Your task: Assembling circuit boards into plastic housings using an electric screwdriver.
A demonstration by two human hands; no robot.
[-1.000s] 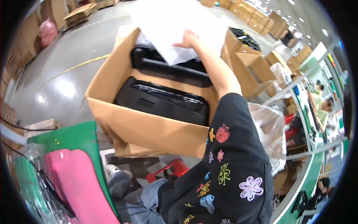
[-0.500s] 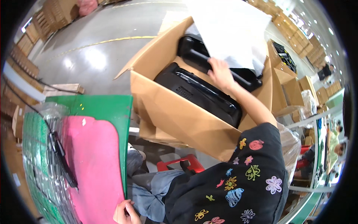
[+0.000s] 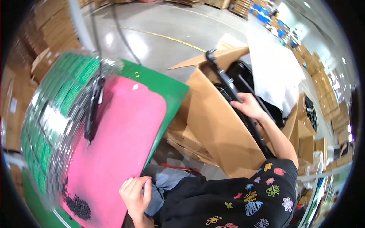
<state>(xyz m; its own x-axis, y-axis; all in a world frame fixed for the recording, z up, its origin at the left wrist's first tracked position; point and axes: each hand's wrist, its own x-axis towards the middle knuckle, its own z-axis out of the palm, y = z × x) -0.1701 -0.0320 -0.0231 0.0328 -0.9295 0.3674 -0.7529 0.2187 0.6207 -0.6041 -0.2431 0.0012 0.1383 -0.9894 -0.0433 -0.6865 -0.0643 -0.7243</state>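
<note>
A: Where is the long black part (image 3: 228, 85)?
B: At the mouth of the cardboard box (image 3: 224, 125), tipped up on edge and slanting across the opening. Its upper end sticks out past the rim.
A: And the hands?
B: Well apart. The right hand (image 3: 249, 105) is clamped on the part around the middle of its length. The left hand (image 3: 135, 193) is by the near edge of the pink mat (image 3: 125, 117), fingers loosely bent, thumb away from them, nothing seen in it. Whether it touches the mat, one cannot tell.
A: What else is in the box?
B: A second black part (image 3: 240, 76), on the far side, partly under a white sheet (image 3: 272, 68).
A: And to the left?
B: The green counter (image 3: 173, 89), with the mat on it. A black corded tool (image 3: 93, 110) lies there beside clear plastic trays (image 3: 57, 125), and a heap of small dark pieces (image 3: 78, 207) sits at the mat's near end.
A: Beyond that?
B: Grey floor (image 3: 152, 26) with a yellow line.
</note>
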